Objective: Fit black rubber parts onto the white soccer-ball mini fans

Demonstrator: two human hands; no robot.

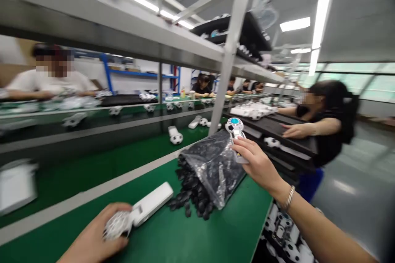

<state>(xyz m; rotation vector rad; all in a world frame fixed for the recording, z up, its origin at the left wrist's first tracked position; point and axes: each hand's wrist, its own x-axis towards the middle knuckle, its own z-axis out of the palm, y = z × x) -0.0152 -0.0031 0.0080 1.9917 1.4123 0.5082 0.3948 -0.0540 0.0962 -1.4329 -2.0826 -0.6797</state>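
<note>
My left hand (98, 234) is closed around the round grille head of a white handheld fan (142, 210) that lies on the green bench (197, 234). My right hand (257, 162), with a bracelet at the wrist, reaches forward and grips the handle of a second fan (235, 131), whose round head shows a football pattern with a blue centre. Between the two hands lies a clear plastic bag (212, 164) spilling small black parts onto the bench.
A green conveyor belt (129, 152) carries football-patterned fans. A white rack post (230, 49) rises just behind the bag. A person in black (327, 119) works at black trays (290, 135) to the right; other people sit across the line. More fans lie in a bin (284, 234) below.
</note>
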